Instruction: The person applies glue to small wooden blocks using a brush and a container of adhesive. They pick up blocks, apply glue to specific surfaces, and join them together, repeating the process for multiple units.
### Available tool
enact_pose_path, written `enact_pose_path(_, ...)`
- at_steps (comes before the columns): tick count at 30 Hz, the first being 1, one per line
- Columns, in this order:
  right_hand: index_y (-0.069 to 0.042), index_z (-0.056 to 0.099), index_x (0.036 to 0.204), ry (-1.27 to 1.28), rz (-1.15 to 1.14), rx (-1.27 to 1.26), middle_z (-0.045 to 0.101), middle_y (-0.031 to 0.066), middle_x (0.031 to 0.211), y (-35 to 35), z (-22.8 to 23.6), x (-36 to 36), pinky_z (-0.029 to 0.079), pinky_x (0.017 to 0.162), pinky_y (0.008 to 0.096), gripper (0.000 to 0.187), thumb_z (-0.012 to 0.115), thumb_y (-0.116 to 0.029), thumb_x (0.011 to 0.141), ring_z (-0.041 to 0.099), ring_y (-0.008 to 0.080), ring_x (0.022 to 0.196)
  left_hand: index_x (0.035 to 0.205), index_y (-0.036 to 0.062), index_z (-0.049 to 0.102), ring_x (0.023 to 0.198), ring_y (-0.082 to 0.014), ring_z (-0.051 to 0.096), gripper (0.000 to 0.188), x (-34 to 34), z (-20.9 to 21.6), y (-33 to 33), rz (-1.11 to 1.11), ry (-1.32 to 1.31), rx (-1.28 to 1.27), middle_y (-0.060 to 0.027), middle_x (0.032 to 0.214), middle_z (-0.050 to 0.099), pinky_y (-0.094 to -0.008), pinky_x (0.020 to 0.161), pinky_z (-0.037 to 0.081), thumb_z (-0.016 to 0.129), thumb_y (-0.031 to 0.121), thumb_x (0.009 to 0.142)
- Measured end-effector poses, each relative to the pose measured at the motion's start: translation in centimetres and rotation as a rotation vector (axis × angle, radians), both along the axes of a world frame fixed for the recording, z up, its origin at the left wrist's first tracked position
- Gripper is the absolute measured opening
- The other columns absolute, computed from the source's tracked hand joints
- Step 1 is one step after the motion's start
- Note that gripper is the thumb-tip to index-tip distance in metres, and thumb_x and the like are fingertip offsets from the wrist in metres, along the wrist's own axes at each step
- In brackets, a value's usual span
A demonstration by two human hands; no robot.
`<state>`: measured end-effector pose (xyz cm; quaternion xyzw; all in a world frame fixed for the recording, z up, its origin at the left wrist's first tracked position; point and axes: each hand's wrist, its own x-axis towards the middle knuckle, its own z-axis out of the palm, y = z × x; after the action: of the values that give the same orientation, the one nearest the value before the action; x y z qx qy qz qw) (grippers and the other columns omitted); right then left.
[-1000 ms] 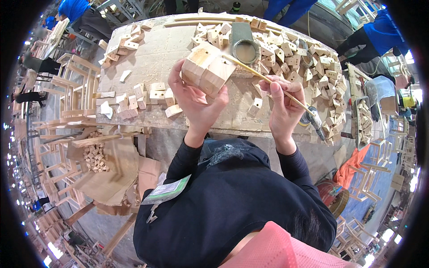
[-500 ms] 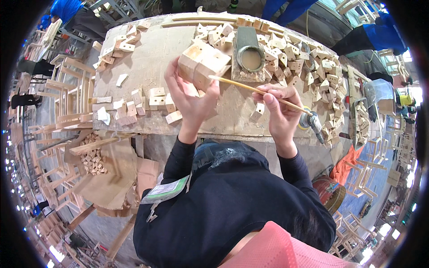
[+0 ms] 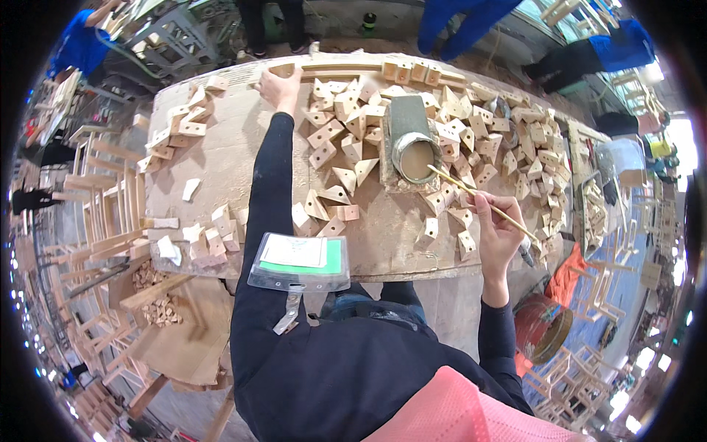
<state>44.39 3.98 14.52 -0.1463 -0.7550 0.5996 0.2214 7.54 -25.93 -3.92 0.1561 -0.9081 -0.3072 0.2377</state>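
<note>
My left hand (image 3: 279,90) reaches to the far edge of the table, its fingers closed round a pale wooden block (image 3: 283,70) that is partly hidden. That block lies by the left end of some long wooden strips. In my right hand (image 3: 498,230) a thin wooden stick (image 3: 482,199) is pinched between thumb and fingers. Its tip meets the near right rim of a round container (image 3: 417,156) with tan liquid inside. Many drilled, wedge-shaped wooden blocks (image 3: 352,146) lie loose around the container.
Wooden strips (image 3: 342,69) run along the worktable's (image 3: 221,147) far edge. More blocks (image 3: 541,158) are heaped at right, with a smaller group (image 3: 180,125) far left. A round bin (image 3: 541,329) stands below right; cardboard (image 3: 180,331) lies below left. People stand beyond the table.
My left hand has gone from the middle, where it held a large wooden block, to the far edge. My right hand has moved right and nearer, bringing the stick's tip to the container.
</note>
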Motion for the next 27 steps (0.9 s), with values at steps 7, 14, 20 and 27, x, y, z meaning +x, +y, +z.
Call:
enact_pose_path(7,0.001,0.068,0.09,-0.054,0.047,0.599,0.073,0.0091,0.089,-0.4,1.0,-2.0,0.054,0.072,0.0257,0.01,0.074,0.001,0.082,0.07,0.0143,0.081,0.129,-0.0048,0.041,0.124,-0.0436,0.04,0.092,-0.9,-3.7,1.5,0.009,-0.088,-0.057,-0.0281,0.131,0.045,-0.057,0.102,0.036,0.08,0.05,0.066)
enact_pose_path(14,0.0,0.07,0.098,0.017,0.289,0.722,0.073,0.0117,0.095,0.0,1.2,-2.1,0.055,0.077,0.0266,0.016,0.068,0.004,0.083,0.071,0.0194,0.087,0.117,0.0051,0.061,0.108,-0.0315,0.056,0.054,5.2,-1.0,-3.5,-0.55,0.165,-0.025,-0.0145,0.11,0.064,-0.0432,0.096,0.044,0.076,0.034,0.073)
enact_pose_path(20,-0.001,0.071,0.098,-0.147,0.206,0.824,0.073,0.0114,0.094,-2.0,4.6,-0.1,0.053,0.077,0.0267,0.016,0.067,0.004,0.084,0.071,0.0183,0.086,0.112,0.0051,0.063,0.089,-0.0264,0.065,0.043,15.9,0.3,-3.0,-0.835,-0.384,0.069,-0.0152,0.103,0.066,-0.0377,0.079,0.052,0.075,0.025,0.076)
enact_pose_path(27,0.0,0.069,0.106,0.087,0.236,0.749,0.071,0.0138,0.108,-6.3,4.9,0.9,0.053,0.083,0.0295,0.016,0.061,-0.003,0.092,0.069,0.0202,0.096,0.119,0.0052,0.054,0.099,-0.0382,0.061,0.046,21.0,-2.8,-0.8,-0.691,-0.137,0.002,-0.0175,0.106,0.059,-0.0468,0.083,0.051,0.069,0.011,0.076)
